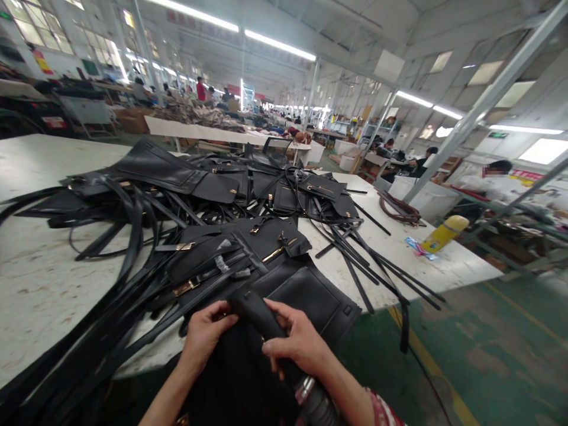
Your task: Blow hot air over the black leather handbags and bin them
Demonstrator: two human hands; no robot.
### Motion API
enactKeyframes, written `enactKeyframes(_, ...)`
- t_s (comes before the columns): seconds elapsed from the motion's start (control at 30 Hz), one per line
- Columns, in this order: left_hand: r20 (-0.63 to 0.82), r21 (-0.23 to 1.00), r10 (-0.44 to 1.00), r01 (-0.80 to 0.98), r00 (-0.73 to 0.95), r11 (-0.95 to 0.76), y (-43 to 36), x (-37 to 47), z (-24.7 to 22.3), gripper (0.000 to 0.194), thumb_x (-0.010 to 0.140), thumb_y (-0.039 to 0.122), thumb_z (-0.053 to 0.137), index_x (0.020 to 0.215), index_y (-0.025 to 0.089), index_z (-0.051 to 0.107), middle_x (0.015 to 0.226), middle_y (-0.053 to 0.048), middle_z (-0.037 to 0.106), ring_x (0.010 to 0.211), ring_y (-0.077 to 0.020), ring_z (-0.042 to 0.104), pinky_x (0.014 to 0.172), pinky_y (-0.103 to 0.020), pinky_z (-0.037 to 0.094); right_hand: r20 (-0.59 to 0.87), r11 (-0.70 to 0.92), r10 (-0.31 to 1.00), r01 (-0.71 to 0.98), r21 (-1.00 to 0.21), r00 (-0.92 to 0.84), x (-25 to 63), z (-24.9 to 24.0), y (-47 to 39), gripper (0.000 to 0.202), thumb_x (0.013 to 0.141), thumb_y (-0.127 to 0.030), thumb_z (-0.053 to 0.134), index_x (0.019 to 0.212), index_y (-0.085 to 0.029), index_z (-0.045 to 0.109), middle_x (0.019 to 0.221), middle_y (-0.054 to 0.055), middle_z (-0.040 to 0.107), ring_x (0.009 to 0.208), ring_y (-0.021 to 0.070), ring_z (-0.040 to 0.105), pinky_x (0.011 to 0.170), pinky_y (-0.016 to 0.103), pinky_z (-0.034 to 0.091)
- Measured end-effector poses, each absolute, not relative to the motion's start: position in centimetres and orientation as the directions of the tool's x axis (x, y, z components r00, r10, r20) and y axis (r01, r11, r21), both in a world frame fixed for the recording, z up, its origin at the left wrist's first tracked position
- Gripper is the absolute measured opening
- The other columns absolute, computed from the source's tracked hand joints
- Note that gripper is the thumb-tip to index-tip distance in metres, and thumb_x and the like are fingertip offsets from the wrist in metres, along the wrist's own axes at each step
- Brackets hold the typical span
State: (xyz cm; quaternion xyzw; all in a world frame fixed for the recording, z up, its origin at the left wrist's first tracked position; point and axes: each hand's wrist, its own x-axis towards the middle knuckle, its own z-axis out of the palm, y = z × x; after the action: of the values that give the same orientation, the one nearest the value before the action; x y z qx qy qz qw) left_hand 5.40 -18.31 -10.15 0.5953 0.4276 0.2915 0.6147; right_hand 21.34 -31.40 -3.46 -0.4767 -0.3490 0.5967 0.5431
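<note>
In the head view, my right hand (299, 337) is wrapped round a black handheld tool (252, 310) with a rounded nose and a ribbed grey rear end. Its exact kind is unclear. My left hand (208, 331) pinches the edge of a black bag piece (239, 378) close to the tool's nose. That piece hangs down in front of me, dark and partly hidden by the tool. Just beyond my hands lies a flat black leather panel (306, 296). Black bag parts (231, 248) with gold buckles, zips and long straps lie beside it.
More black leather parts (168, 168) are heaped across the white table (31, 284). Straps hang over its right edge. A yellow bottle (444, 234), a small packet (419, 247) and a coiled brown strap (399, 208) stand or lie at the right. People work at other tables behind.
</note>
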Motion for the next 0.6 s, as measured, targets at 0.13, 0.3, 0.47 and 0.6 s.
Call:
enactKeyframes(0.13, -0.13, 0.958, 0.876, 0.286, 0.464, -0.009, -18.0, 5.4, -10.8, 0.031, 0.062, 0.039, 0.063, 0.081, 0.015, 0.062, 0.074, -0.002, 0.064, 0.071, -0.0201, 0.06, 0.066, -0.028, 0.046, -0.115, -0.049, 0.967, -0.279, -0.959, 0.228, 22.8, -2.6, -30.8, 0.072, 0.063, -0.016, 0.067, 0.128, -0.024, 0.038, 0.073, 0.0, 0.062, 0.037, 0.0091, 0.051, 0.031, 0.017, 0.043)
enactKeyframes(0.3, -0.233, 0.889, 0.852, 0.458, 0.469, -0.009, -17.5, 6.1, -10.0, 0.032, 0.056, 0.043, 0.066, 0.072, 0.016, 0.065, 0.073, -0.004, 0.066, 0.076, -0.0253, 0.06, 0.065, -0.029, 0.046, -0.26, -0.229, 0.962, -0.273, -0.934, 0.085, 26.1, -2.5, -34.4, 0.071, 0.064, -0.017, 0.066, 0.129, -0.023, 0.037, 0.071, 0.001, 0.061, 0.039, 0.0126, 0.055, 0.032, 0.019, 0.045)
enactKeyframes(0.47, -0.45, 0.893, 0.54, 0.342, 0.711, 0.293, -17.8, 6.3, -8.4, 0.017, 0.056, 0.029, 0.066, 0.064, 0.014, 0.063, 0.062, 0.0, 0.064, 0.055, -0.0164, 0.057, 0.054, -0.024, 0.042, -0.391, -0.404, 0.914, -0.337, -0.85, -0.108, 27.3, -3.8, -36.5, 0.078, 0.063, -0.016, 0.067, 0.132, -0.022, 0.032, 0.068, 0.003, 0.062, 0.042, 0.0148, 0.058, 0.033, 0.016, 0.042)
enactKeyframes(0.6, -0.447, 0.89, 0.554, 0.288, 0.703, 0.353, -17.9, 6.1, -8.1, 0.018, 0.055, 0.025, 0.067, 0.067, 0.013, 0.062, 0.064, -0.001, 0.065, 0.059, -0.0168, 0.058, 0.059, -0.025, 0.043, -0.383, -0.421, 0.907, -0.405, -0.812, -0.174, 27.3, -5.3, -35.7, 0.084, 0.056, -0.015, 0.072, 0.131, -0.021, 0.034, 0.07, 0.006, 0.063, 0.04, 0.0163, 0.058, 0.031, 0.016, 0.041)
